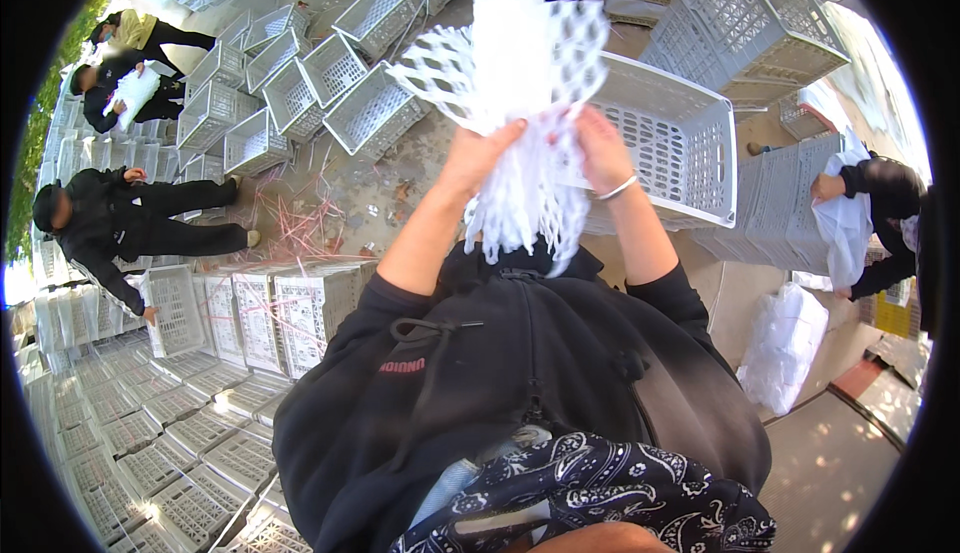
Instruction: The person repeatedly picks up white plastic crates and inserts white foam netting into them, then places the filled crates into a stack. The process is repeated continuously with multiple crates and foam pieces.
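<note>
A bundle of white foam netting sleeves [514,65] is held up in front of my chest, its layers stacked flat in the middle. Open mesh spreads out on both sides, and loose strands hang below. My left hand [484,152] grips the bundle's left side, thumb across the front. On the other side, my right hand [604,152] pinches the netting, partly blurred and with some fingers hidden by mesh. Just behind and to the right of that hand is a light-grey slotted plastic crate [675,140], with only part of its inside visible.
Several grey crates [375,114] stand on the concrete floor beyond, near scattered pink strapping [300,215]. Tall crate stacks [742,28] rise at right. At left, a person [135,215] holds a crate; another person [885,200] handles white sheeting at right. A plastic-wrapped bundle [784,347] lies nearby.
</note>
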`<state>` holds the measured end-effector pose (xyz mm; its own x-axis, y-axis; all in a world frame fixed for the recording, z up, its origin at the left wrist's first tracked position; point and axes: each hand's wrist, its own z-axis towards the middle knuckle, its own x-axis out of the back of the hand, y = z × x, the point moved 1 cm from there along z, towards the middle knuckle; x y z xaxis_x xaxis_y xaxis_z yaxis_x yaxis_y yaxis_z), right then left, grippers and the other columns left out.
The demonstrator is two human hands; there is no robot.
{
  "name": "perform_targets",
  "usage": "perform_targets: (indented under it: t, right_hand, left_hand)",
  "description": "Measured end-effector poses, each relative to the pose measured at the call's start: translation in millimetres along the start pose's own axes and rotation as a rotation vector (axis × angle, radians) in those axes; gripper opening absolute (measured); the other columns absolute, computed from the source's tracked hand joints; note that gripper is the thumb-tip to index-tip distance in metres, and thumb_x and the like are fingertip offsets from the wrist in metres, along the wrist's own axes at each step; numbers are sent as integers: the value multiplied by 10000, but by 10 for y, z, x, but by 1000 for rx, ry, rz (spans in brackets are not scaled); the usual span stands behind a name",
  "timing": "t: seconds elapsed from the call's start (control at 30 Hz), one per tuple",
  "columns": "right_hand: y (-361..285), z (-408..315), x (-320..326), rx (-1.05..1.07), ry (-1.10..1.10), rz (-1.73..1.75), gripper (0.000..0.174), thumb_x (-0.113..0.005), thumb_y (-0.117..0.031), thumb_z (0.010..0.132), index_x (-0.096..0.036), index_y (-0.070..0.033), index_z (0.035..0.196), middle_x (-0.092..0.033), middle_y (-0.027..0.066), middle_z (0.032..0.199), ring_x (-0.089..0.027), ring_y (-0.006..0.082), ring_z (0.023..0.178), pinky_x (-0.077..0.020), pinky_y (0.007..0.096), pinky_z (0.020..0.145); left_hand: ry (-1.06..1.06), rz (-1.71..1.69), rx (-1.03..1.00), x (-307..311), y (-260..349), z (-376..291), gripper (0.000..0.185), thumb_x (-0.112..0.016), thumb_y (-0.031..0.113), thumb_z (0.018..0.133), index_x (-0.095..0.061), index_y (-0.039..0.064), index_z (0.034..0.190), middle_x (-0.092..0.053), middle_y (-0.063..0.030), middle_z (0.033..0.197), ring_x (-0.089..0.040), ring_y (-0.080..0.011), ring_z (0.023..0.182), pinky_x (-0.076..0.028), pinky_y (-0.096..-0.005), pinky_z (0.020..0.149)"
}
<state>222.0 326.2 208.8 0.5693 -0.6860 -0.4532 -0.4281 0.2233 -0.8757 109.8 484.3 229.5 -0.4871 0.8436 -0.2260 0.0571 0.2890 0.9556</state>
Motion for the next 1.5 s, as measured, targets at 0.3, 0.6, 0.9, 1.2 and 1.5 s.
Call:
perform_targets:
  t: [0.3, 0.6, 0.9, 1.2, 1.5]
  right_hand:
    - [-1184, -285, 960, 535, 490, -553, 185, -486, -165, 924, -586, -20, 981, -598, 41, 826, -552, 84, 715, -439, 209, 606]
    - [82, -157, -666, 7, -361, -157, 343, -464, -359, 932, -473, -99, 1156, -551, 38, 1024, -532, 130, 901, -458, 311, 754]
    - [-2224, -375, 629, 1361, 606, -799, 321, -466, -209, 902, -508, -52, 1179, -556, 99, 1174, -550, 255, 1024, -444, 395, 868]
    - [407, 557, 1808, 584, -395, -1692, 180, -541, -87, 819, -580, -37, 987, -570, 141, 1162, -543, 328, 1004, -436, 406, 861]
    - [1245, 837, 2849, 26, -815, -1789, 504, -651, -100, 623, -556, -68, 1117, -363, 198, 1365, -333, 387, 1248, -279, 461, 1051]
  left_hand:
    - [618, -64, -111, 1351, 160, -341, 510, -634, 14, 766, -433, -57, 1229, -524, -161, 1175, -539, -256, 1049, -434, -330, 919]
    - [769, -129, -110, 1689, -85, -856, 539, -597, 9, 795, -364, -47, 1277, -486, -159, 1222, -511, -264, 1096, -429, -352, 928]
    - [918, -113, -96, 1955, -329, -1196, 596, -624, 17, 781, -348, -58, 1305, -450, -163, 1284, -480, -253, 1137, -398, -338, 954]
    - [851, -50, -135, 1724, -486, -1049, 554, -644, 4, 764, -409, -60, 1262, -505, -146, 1222, -519, -258, 1077, -430, -344, 909]
    - [889, 26, 185, 1574, -1080, -1552, 497, -672, 141, 768, -479, -58, 1180, -584, -116, 1058, -552, -209, 926, -448, -330, 834]
